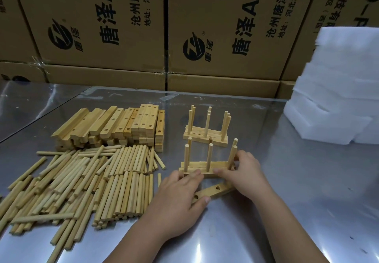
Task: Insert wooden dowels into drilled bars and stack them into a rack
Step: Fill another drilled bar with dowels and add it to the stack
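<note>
Two hands are meeting at a small rack (207,166) of drilled bars standing on the steel counter (287,180), near the middle of the head view. The left hand (180,195) is lying palm down, its fingertips touching the near left end of the rack, while its thumb is pressing on a loose drilled bar (213,193) lying flat and slanted just in front; the hand is spread rather than closed around anything. The right hand (244,172) is curling over the rack's right end, fingers gripping the bars beside the rightmost upright dowel (231,156). Both forearms are reaching in from the lower edge, angling toward each other.

Just behind is standing a finished rack (206,133) with dowels pointing up. To the left, loose dowels (82,180) are lying in a wide heap, and behind them a pile of drilled bars (114,127) is sitting. White foam blocks (336,90) are stacked at the right, and printed cardboard boxes (123,27) are lining the back.
</note>
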